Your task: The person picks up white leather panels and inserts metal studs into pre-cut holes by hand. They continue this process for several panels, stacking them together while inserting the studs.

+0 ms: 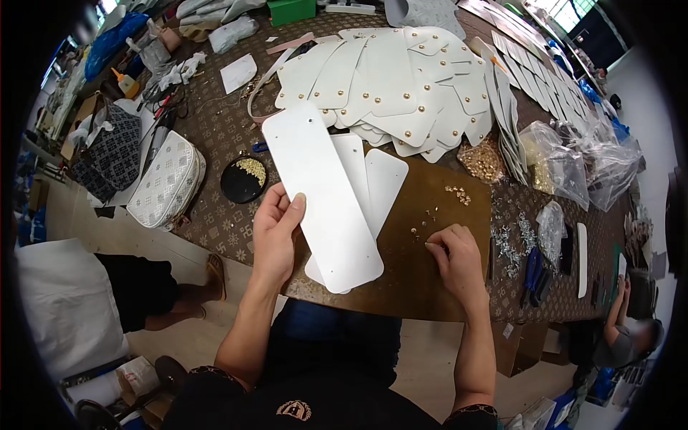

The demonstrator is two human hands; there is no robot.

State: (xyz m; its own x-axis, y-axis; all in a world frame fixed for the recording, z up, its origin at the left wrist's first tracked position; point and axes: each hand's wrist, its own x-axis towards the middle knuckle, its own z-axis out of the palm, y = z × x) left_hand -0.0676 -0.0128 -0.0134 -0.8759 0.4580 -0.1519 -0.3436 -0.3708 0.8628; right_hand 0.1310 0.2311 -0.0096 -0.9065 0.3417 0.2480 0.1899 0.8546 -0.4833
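Observation:
My left hand (278, 226) grips a long white panel (322, 193) by its left edge, thumb on top. The panel has rounded ends and small holes near its corners. Under it, more white panels (385, 183) lie on a brown board (423, 276). My right hand (459, 258) is over the board's right side, thumb and fingertips pinched together. Whatever sits between those fingertips is too small to make out. Just beyond them lie a few loose gold studs (414, 231), with a small cluster of gold studs (457, 194) farther back.
A large pile of white panels with gold studs (387, 79) covers the back. At left are a black dish of gold pieces (244, 178) and a white patterned bag (168, 179). Silver hardware (510, 247), blue-handled pliers (532, 271) and plastic bags (573, 161) lie right.

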